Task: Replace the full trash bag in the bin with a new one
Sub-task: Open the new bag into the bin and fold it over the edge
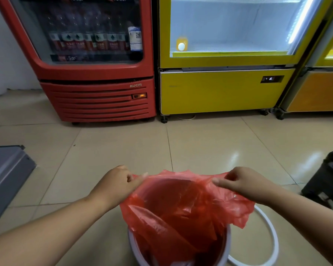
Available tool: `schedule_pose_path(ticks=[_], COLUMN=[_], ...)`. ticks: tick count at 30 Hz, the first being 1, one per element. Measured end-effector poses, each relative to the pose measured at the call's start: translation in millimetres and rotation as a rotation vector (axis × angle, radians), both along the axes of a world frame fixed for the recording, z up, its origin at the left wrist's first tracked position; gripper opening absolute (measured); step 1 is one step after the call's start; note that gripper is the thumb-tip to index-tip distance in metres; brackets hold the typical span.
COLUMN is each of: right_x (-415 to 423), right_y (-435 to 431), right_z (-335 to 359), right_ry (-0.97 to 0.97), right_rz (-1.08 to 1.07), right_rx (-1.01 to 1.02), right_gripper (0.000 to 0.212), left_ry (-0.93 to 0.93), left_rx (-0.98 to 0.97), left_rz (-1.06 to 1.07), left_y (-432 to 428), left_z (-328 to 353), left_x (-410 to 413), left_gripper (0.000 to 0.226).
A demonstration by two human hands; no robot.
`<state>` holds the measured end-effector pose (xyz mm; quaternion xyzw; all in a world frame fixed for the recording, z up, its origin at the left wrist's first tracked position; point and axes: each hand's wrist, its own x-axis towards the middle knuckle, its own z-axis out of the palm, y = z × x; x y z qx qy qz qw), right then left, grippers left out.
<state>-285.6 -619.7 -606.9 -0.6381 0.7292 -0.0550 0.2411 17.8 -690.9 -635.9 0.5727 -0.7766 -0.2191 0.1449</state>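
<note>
A red plastic trash bag (183,210) hangs open-mouthed in a round white bin (132,246) at the bottom centre of the head view. My left hand (115,186) pinches the bag's far rim on the left side. My right hand (244,184) pinches the same rim on the right, stretching the mouth wide above the bin. The bag's lower part drops inside the bin and its bottom is hidden. A white ring (273,240) lies on the floor just right of the bin.
A red drinks cooler (96,96) and a yellow cooler (219,91) stand against the far wall, with another yellow-orange unit (319,89) at the right. A grey panel (6,173) lies at the left, a black case (329,177) at the right. Beige tiled floor (200,146) lies between.
</note>
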Motion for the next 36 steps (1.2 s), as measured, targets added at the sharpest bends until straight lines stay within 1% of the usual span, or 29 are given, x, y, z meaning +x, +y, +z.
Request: schedule_pose_path(ticks=[2, 3, 4, 6, 10, 13, 15, 17, 19, 23, 27, 30, 31, 33, 34, 35, 36], right_x=[3, 2, 2, -1, -8, -9, -10, -11, -12, -15, -15, -15, -16, -17, -19, -21, -22], right_y=[1, 1, 3, 6, 8, 5, 1, -5, -13, -30, -48, -56, -57, -59, -60, -61, -62], right_z=[-3, -6, -8, -13, -26, -33, -35, -34, -34, -37, -43, -48, -50, -54, -57, -61, -63], right_ry=[0.142, 0.192, 0.231, 0.272, 0.389, 0.414, 0.425, 0.412, 0.359, 0.299, 0.256, 0.213, 0.195, 0.171, 0.167, 0.157, 0.139], right_rz=[0.062, 0.086, 0.110, 0.162, 0.258, 0.287, 0.309, 0.326, 0.320, 0.269, 0.210, 0.217, 0.227, 0.243, 0.247, 0.247, 0.245], right_rx=[0.005, 0.003, 0.014, 0.001, 0.011, 0.074, 0.137, 0.190, 0.239, 0.341, 0.436, 0.498, 0.520, 0.571, 0.596, 0.616, 0.637], right_gripper=[0.109, 0.118, 0.118, 0.110, 0.113, 0.111, 0.110, 0.108, 0.106, 0.103, 0.089, 0.086, 0.086, 0.087, 0.086, 0.084, 0.084], left_ry=[-0.085, -0.146, -0.209, -0.310, -0.370, -0.424, -0.461, -0.470, -0.455, -0.421, -0.327, -0.272, -0.274, -0.296, -0.301, -0.293, -0.279], left_rx=[-0.054, -0.070, -0.091, -0.132, -0.133, -0.095, -0.033, 0.052, 0.131, 0.224, 0.328, 0.431, 0.460, 0.507, 0.537, 0.561, 0.578], left_rz=[-0.027, -0.053, -0.084, -0.151, -0.244, -0.303, -0.331, -0.354, -0.375, -0.391, -0.375, -0.350, -0.345, -0.345, -0.344, -0.344, -0.343], left_y=[4, 5, 5, 3, 2, 1, -1, -6, -10, -25, -39, -44, -45, -46, -45, -44, -43], left_z=[3, 4, 4, 0, -9, -14, -17, -21, -24, -31, -33, -36, -37, -37, -37, -38, -38], left_x=[-3, -4, -2, 2, 15, 18, 16, 16, 16, 14, 9, 8, 7, 5, 3, 2, 0], left_gripper=[0.051, 0.051, 0.051, 0.055, 0.060, 0.077, 0.090, 0.098, 0.102, 0.104, 0.104, 0.103, 0.107, 0.127, 0.133, 0.132, 0.123])
